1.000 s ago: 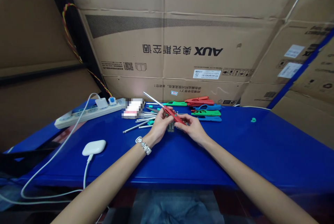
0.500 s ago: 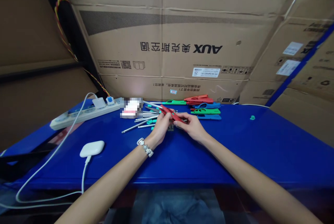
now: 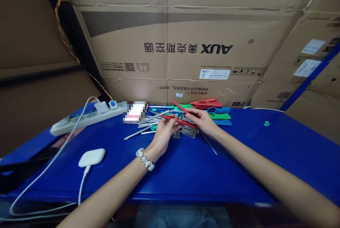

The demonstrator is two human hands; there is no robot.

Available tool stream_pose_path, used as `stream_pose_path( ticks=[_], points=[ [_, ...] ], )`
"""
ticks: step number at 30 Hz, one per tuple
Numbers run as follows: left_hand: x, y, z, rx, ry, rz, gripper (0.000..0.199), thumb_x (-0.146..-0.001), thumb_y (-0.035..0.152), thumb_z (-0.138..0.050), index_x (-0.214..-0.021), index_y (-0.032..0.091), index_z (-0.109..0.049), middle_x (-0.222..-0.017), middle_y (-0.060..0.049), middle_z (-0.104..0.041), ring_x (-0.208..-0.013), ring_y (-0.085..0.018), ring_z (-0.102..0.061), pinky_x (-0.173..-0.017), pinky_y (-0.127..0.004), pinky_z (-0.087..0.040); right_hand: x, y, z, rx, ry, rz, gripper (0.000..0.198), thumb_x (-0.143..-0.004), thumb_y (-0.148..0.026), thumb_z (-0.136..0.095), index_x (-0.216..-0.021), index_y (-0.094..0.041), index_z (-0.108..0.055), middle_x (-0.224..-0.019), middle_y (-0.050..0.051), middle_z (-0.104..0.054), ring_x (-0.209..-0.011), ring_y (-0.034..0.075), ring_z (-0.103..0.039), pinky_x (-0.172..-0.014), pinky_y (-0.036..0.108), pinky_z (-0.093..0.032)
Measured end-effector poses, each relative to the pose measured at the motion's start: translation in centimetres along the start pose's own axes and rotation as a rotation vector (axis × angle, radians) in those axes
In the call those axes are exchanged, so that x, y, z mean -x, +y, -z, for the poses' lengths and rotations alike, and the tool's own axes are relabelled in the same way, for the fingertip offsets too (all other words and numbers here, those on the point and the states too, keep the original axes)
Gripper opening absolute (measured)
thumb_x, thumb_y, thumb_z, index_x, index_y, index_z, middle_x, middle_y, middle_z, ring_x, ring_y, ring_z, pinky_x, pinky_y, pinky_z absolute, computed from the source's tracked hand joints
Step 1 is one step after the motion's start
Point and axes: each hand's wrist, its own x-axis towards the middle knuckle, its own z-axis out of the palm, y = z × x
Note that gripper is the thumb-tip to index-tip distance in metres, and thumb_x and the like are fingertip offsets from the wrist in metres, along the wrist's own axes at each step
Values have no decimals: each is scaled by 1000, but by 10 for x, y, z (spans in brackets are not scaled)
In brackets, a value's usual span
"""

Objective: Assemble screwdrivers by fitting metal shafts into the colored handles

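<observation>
My left hand [image 3: 163,132] pinches a long red lighter casing half [image 3: 184,122], which points right. In my right hand [image 3: 203,121] is a second red lighter casing half [image 3: 177,104], slanting up to the left, apart from the first. Beneath and beside the fingers lie clear lighter fuel tanks [image 3: 189,132], partly covered. A thin metal rod [image 3: 210,144] sticks out below my right hand. Silver lighter tubes [image 3: 132,135] and small teal parts [image 3: 154,127] are heaped left of the hands.
Red lighter casings [image 3: 204,103], green ones [image 3: 220,116] and blue ones [image 3: 224,123] lie behind my right hand. A blurred box-like item [image 3: 135,112], a power strip [image 3: 82,118] and a white earphone case [image 3: 91,157] with its cable are left. A cardboard wall [image 3: 127,44] stands behind.
The red casing, held together in both hands before, is now in two separate halves, one per hand. The thin rod below my right hand has come into view.
</observation>
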Motion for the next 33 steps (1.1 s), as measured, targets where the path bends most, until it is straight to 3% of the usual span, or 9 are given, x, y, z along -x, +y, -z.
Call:
stream_pose_path(
  ticks=[6, 10, 14, 16, 19, 21, 23, 27, 33],
  points=[
    [-3, 2, 3, -60, -5, -13, 9, -87, 22, -55, -91, 15, -56, -83, -4, -65, -72, -15, -69, -75, -31, -57, -26, 4, 4, 73, -175, -6, 33, -85, -37, -65, -108, -17, -76, -101, 7, -76, -95, 24, -68, -91, 41, -50],
    [0, 6, 3, -34, -31, 11, 14, -85, 27, -46, -87, 16, -55, -73, -1, -62, -63, -15, -67, -66, -30, -56, -26, 9, -1, 90, -156, -13, 33, -85, -36, -63, -107, -15, -75, -100, 7, -75, -93, 23, -67, -90, 40, -50],
    [3, 16, 3, -16, -165, 100, 17, -78, 32, -44, -78, 17, -52, -61, 0, -55, -52, -16, -60, -54, -27, -51, -22, 12, -4, 124, -117, -1, 34, -83, -35, -63, -108, -14, -74, -107, 9, -74, -97, 24, -66, -92, 41, -48],
    [2, 22, 6, -72, -225, 79, 16, -74, 33, -43, -75, 19, -50, -57, 2, -49, -44, -13, -50, -46, -24, -42, -20, 14, -4, 131, -130, -9, 35, -83, -36, -63, -108, -14, -74, -105, 9, -75, -95, 24, -66, -91, 41, -48],
    [-3, 35, 17, -413, -172, -198, 10, -73, 31, -47, -73, 21, -49, -53, 5, -40, -40, -10, -34, -43, -21, -28, -18, 16, -5, 156, -132, -23, 36, -82, -40, -64, -106, -15, -75, -98, 8, -75, -88, 23, -65, -87, 40, -48],
    [-9, 43, 26, -859, -113, -513, 6, -74, 26, -57, -74, 21, -56, -58, 2, -49, -50, -13, -45, -51, -23, -34, -17, 16, -5, 159, -124, -36, 39, -82, -42, -64, -107, -15, -75, -94, 7, -75, -82, 22, -64, -82, 38, -48],
    [-14, 47, 34, -1244, -135, -653, 9, -79, 26, -61, -86, 22, -64, -76, -4, -65, -67, -19, -58, -60, -26, -39, -17, 14, -6, 134, -124, -52, 39, -82, -42, -64, -109, -15, -75, -91, 6, -74, -79, 20, -62, -78, 35, -48],
    [-24, 43, 36, -1657, -173, -671, 23, -91, 34, -55, -108, 23, -67, -103, -11, -71, -82, -25, -66, -65, -29, -40, -16, 10, -7, 52, -132, -85, 39, -80, -41, -65, -107, -16, -75, -84, 3, -71, -73, 16, -57, -73, 32, -44],
    [-32, 34, 33, -1849, -196, -681, 33, -98, 44, -44, -100, 23, -69, -93, -10, -70, -76, -24, -67, -62, -28, -37, -18, 7, -7, -43, -101, -135, 41, -76, -43, -68, -105, -16, -76, -79, 1, -68, -67, 13, -51, -66, 28, -40]
  ],
)
